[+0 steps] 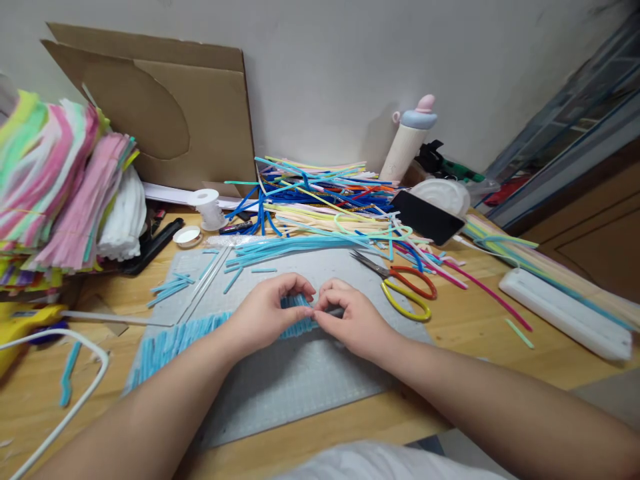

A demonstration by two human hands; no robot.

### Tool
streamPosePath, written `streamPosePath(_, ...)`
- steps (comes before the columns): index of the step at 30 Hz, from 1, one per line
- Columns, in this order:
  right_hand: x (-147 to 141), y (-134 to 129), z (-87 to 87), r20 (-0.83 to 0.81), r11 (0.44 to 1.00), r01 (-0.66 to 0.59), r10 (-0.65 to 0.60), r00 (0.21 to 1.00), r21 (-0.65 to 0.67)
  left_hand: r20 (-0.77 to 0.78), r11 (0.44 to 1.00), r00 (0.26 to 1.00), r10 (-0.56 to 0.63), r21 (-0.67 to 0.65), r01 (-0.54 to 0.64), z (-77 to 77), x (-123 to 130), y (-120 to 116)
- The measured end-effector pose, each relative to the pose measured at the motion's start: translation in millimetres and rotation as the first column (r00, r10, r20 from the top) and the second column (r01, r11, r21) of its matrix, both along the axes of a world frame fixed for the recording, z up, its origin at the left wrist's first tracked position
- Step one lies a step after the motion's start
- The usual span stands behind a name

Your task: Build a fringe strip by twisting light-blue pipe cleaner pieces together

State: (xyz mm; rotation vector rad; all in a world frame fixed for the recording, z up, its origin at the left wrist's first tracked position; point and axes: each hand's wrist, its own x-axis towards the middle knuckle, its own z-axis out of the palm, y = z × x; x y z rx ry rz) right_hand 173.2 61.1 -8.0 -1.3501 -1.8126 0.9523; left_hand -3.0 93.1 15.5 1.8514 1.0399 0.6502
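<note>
A long row of short blue pipe cleaner pieces (187, 337) runs across the grey cutting mat (320, 370), passing beneath my left wrist. My left hand (267, 310) is closed around the right end of this row, thumb in front and fingers behind. Against that same end, my right hand (355, 317) is closed in a pinch, its fingertips meeting the left thumb tip. Whatever sits between the right fingertips is too small and hidden to make out. Loose cut blue pieces (173, 288) and a bundle of longer blue pipe cleaners (300, 248) lie behind the hands.
Scissors (395, 277) with orange and yellow handles lie right of my hands. Behind are mixed pipe cleaners (325, 183), a phone (427, 217) and a bottle (407, 143). A yellow glue gun (25, 327) and its white cable (103, 363) are at left, a white power strip (565, 313) at right.
</note>
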Motion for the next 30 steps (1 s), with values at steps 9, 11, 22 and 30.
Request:
streamPosePath(9,-1,-3,3.1,0.078,0.998,0.002,-0.007,0.997,0.07,-0.13,0.992,0.984,-0.124,-0.041,0.12,4.5,-5,0)
streamPosePath(11,-2,-4,4.7,0.101,0.995,-0.005,-0.006,0.995,0.104,-0.141,0.991,0.981,-0.135,-0.025,0.133,6.8,-6,0)
streamPosePath(22,-2,3,4.1,0.007,0.998,-0.023,0.024,1.0,-0.063,-0.248,0.991,0.967,-0.056,0.107,0.085,7.5,-5,-2)
streamPosePath(30,-7,10,16.4,0.013,0.999,-0.03,0.031,0.999,-0.036,-0.204,0.971,0.976,0.072,0.238,-0.022,14.3,-6,-2)
